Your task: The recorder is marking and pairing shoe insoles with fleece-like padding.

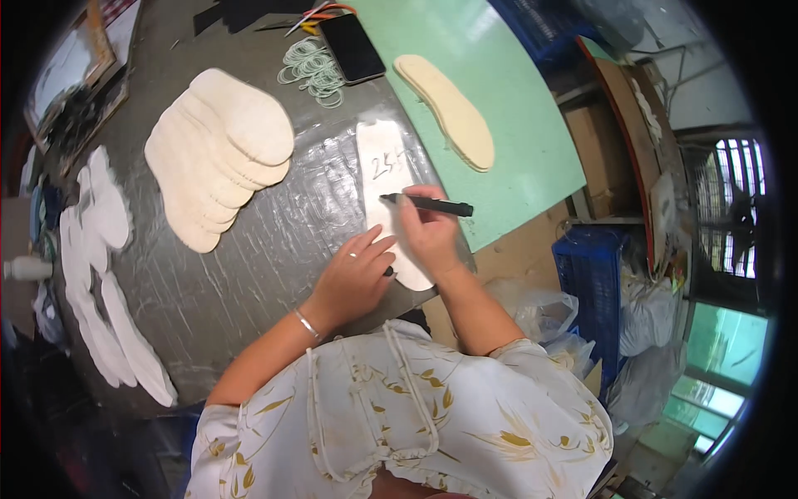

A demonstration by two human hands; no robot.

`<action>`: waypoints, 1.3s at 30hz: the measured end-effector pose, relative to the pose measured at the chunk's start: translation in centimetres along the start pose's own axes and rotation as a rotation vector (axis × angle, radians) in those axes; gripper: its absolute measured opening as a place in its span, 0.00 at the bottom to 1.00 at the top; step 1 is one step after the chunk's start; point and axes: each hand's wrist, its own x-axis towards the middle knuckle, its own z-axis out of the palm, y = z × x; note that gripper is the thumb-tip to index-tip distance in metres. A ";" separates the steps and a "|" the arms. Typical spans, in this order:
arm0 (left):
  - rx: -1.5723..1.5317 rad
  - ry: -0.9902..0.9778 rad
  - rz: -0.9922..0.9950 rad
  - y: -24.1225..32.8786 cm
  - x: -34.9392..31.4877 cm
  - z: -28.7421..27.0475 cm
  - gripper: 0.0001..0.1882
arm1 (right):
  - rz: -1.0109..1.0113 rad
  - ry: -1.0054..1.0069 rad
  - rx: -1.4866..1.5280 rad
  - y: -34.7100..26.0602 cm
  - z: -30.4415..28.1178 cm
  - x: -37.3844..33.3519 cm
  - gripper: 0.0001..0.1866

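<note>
A cream insole (384,179) with black handwriting near its far end lies on the dark table in front of me. My right hand (430,233) grips a black marker pen (440,205), its tip touching the insole's middle. With curled fingers my left hand (356,279) rests on the insole's near left edge and holds a small black piece (388,271), apparently the marker's cap. Left of my hands, several cream insoles (220,154) are fanned out in an overlapping pile. A small stack of yellowish insoles (449,112) lies on the green board at the right.
Beyond the insole are a black phone (352,48), a bundle of pale green loops (314,71) and orange-handled scissors (320,15). White insole-shaped pieces (96,266) lie along the left edge. The green board (532,150) covers the right side, with a blue crate (588,291) below it.
</note>
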 end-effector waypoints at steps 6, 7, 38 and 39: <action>0.032 0.000 0.001 0.3 0.3 0.2 0.14 | -0.047 0.001 -0.037 0.4 -0.7 0.1 0.06; 0.028 0.001 0.010 0.3 0.4 0.2 0.14 | -0.037 0.010 -0.005 0.4 -0.7 0.1 0.06; 0.042 0.182 0.168 -0.7 -1.3 1.8 0.15 | 0.029 -0.072 -0.192 -0.2 -1.2 0.3 0.07; 0.044 0.199 0.180 -0.8 -1.4 1.8 0.15 | 0.032 -0.069 -0.138 0.0 -1.1 0.3 0.07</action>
